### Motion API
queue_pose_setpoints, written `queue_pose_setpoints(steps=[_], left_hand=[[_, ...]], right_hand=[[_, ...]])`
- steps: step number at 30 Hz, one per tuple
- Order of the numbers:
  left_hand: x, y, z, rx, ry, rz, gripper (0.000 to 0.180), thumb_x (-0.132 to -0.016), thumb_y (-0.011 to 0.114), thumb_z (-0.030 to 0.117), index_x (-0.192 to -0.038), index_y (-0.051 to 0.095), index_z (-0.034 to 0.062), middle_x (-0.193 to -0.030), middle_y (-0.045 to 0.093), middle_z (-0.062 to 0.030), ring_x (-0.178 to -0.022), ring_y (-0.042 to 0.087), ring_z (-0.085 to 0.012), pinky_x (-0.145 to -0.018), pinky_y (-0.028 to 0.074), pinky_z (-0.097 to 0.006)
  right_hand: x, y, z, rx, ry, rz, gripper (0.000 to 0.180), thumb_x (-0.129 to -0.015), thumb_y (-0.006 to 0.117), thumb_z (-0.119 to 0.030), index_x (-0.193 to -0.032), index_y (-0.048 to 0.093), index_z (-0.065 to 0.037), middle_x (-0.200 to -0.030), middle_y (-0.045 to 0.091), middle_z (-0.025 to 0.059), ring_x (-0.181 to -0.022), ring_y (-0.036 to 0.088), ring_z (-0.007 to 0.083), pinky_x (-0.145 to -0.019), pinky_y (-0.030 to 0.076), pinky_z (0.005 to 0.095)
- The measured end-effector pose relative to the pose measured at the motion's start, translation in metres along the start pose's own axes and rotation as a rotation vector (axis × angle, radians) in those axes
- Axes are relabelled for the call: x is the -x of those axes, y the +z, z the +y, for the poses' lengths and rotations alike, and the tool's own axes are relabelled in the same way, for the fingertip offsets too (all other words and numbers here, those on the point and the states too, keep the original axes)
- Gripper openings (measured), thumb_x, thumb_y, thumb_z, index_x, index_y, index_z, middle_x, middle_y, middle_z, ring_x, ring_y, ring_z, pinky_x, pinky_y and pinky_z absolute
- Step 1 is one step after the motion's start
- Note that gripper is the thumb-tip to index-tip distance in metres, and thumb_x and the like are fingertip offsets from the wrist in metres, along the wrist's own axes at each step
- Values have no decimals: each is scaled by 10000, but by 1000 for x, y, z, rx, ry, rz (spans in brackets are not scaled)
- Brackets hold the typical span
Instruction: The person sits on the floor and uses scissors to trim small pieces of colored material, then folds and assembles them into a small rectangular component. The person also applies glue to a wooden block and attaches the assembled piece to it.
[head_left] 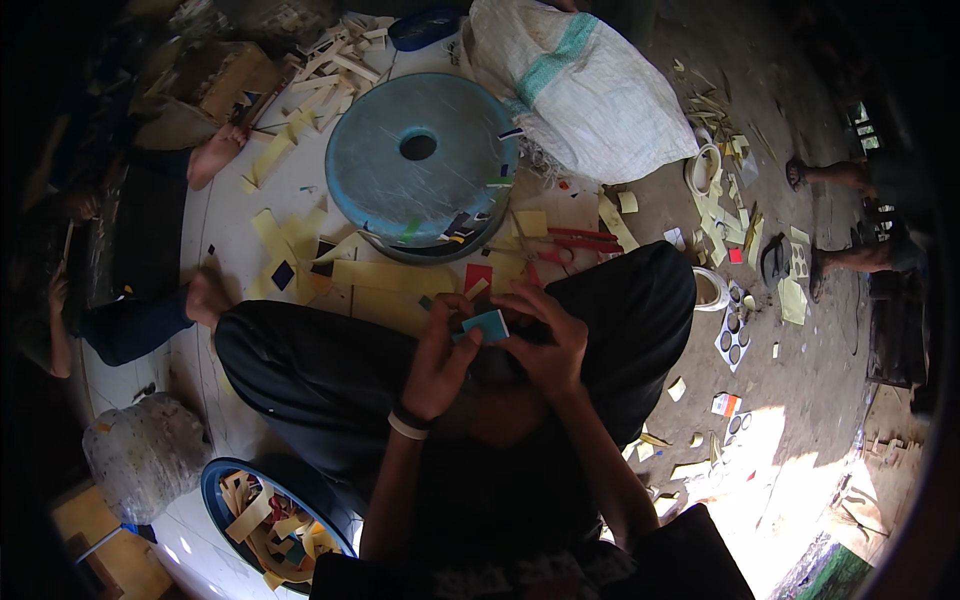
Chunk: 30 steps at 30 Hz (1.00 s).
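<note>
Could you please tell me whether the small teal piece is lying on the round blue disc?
No, the left hand holds the teal piece nearer the person, apart from the round blue disc.

Workshop: offcuts [793,302] across the floor [800,390]

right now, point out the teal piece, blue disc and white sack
Teal piece [487,327], head view, its flat face
Blue disc [421,182], head view, top near its middle
White sack [612,102], head view, plain fabric near its middle
</note>
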<state>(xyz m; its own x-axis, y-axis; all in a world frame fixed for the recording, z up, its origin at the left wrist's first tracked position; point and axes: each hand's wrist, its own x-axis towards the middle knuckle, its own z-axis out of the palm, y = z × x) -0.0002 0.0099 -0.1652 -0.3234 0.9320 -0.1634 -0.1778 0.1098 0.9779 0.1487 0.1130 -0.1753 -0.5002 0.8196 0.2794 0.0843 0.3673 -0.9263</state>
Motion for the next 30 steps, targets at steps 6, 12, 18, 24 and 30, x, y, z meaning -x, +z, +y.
queue_pose_setpoints(steps=[6,12,18,24,30], left_hand=[[2,-1,4,-105,14,-36,199,-1068,579,228,-1131,526,48,-923,533,-17,-858,480,-81,-744,412,-253],[2,-5,7,-49,4,-107,181,-1047,592,204,-1025,542,31,-872,506,-10,-818,452,-79,-719,393,-262],[2,-7,6,-32,3,-75,169,-1044,597,187,-1015,566,23,-878,514,-7,-829,455,-75,-717,390,-262],[5,-4,4,63,-95,-59,212,-1063,629,229,-1051,610,18,-925,554,23,-871,477,-52,-741,403,-232],[4,-5,0,160,-50,-67,174,-1056,670,207,-1042,611,44,-930,551,45,-879,488,-35,-745,403,-219]], right_hand=[[5,0,3,52,-93,135,661,-717,965,-157,-1269,619,-45,-988,760,64,-813,722,144,-705,569,278],[8,-1,5,125,-264,106,579,-717,962,-124,-1177,618,-44,-915,732,73,-763,714,166,-657,581,292],[4,-4,3,179,-345,62,501,-720,962,-112,-1074,615,-38,-920,729,96,-757,731,174,-651,602,285],[4,-4,2,146,-312,87,423,-728,935,-63,-1046,659,-27,-921,731,98,-756,726,184,-640,598,296],[5,-4,1,68,-104,83,411,-768,898,3,-1104,663,-21,-935,733,82,-793,722,142,-673,576,261]])
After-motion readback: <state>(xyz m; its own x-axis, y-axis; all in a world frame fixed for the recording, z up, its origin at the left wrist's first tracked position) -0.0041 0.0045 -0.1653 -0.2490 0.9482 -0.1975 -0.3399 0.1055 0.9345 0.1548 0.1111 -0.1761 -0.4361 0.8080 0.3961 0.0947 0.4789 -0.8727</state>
